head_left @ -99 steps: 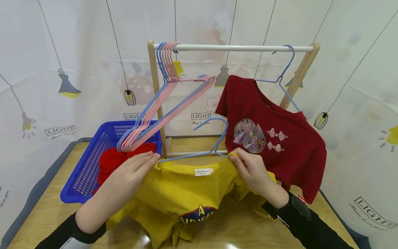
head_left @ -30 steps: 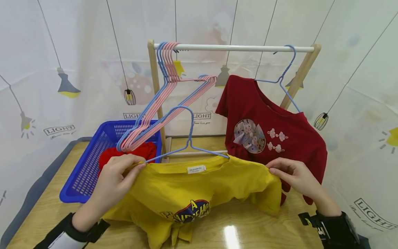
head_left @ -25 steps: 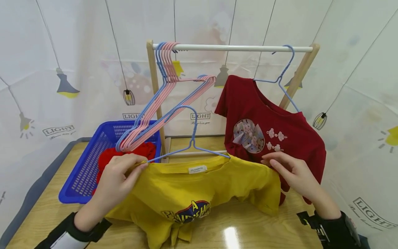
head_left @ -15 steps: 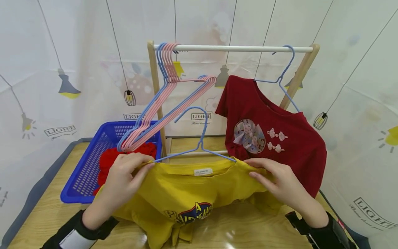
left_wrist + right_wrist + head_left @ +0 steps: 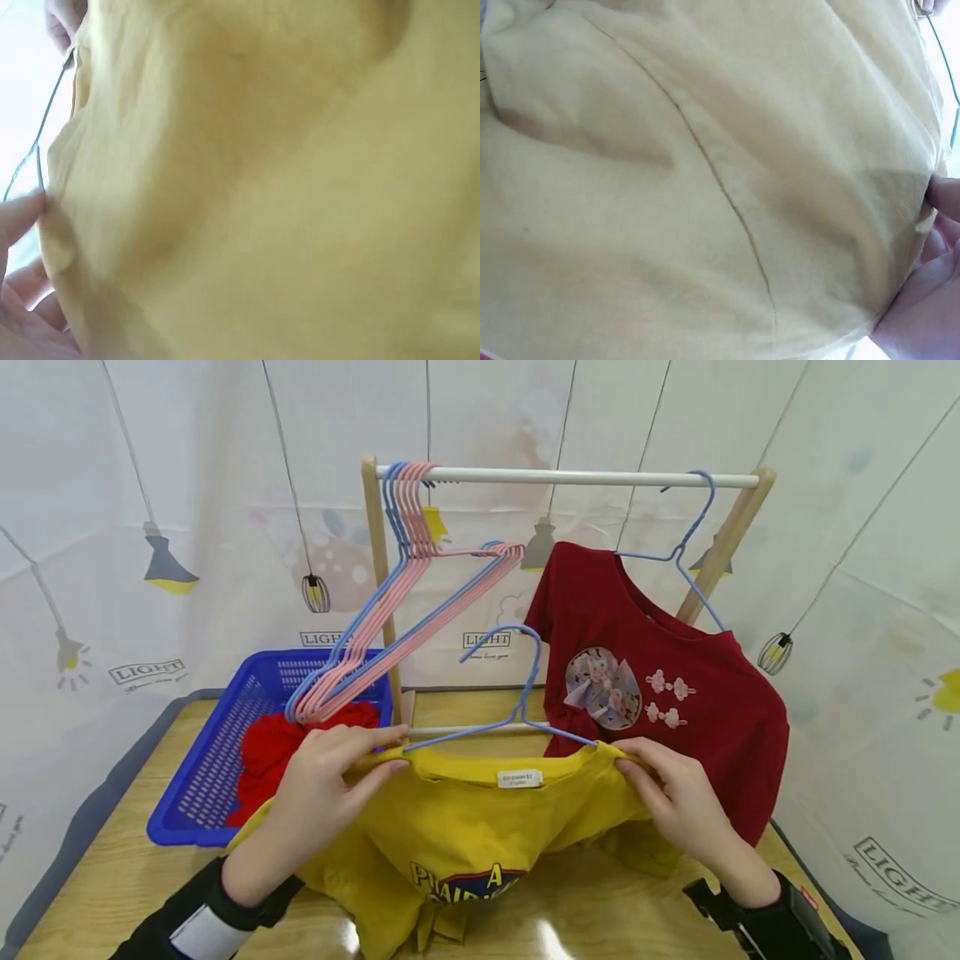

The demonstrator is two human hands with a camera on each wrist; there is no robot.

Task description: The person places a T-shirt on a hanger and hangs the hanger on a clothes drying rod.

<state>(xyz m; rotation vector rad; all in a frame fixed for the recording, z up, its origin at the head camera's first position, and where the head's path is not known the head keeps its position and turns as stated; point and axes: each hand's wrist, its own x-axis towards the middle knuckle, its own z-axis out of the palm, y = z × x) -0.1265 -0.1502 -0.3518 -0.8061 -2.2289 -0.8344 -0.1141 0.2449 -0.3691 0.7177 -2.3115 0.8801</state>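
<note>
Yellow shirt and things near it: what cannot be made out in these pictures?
Head view: lower part of the blue hanger, inside the yellow shirt.
Head view: lower line of the neck label, too small.
Head view: part of the red cloth, behind the left hand.
Right wrist view: part of the right hand, beyond the right edge.

yellow shirt [image 5: 480,818] with a navy, yellow-lettered print [image 5: 468,887]; blue hanger [image 5: 521,710]; dark red shirt [image 5: 667,668]; blue basket [image 5: 198,806].

Black sleeves [image 5: 153,931], black wrist straps [image 5: 262,902]
</note>
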